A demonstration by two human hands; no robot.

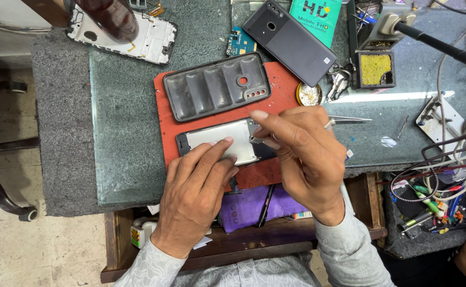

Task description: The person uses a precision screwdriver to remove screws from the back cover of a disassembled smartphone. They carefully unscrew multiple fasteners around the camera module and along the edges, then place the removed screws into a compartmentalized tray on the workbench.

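An opened phone body (214, 139) with a white inner plate lies on a red mat (164, 114). My left hand (195, 194) presses its fingers on the phone's near edge and holds it down. My right hand (302, 157) pinches metal tweezers (350, 120) whose tip end meets the phone's upper right part; the long end sticks out to the right. A dark grey phone case (217, 86) lies face up just behind the phone on the same mat.
A grey phone back cover (291, 40) lies behind the mat, a white phone frame (148, 40) at the far left, a soldering stand with yellow sponge (375, 69) at right. Tangled cables and tools (440, 180) crowd the right edge. An open drawer (254, 234) sits below the glass top.
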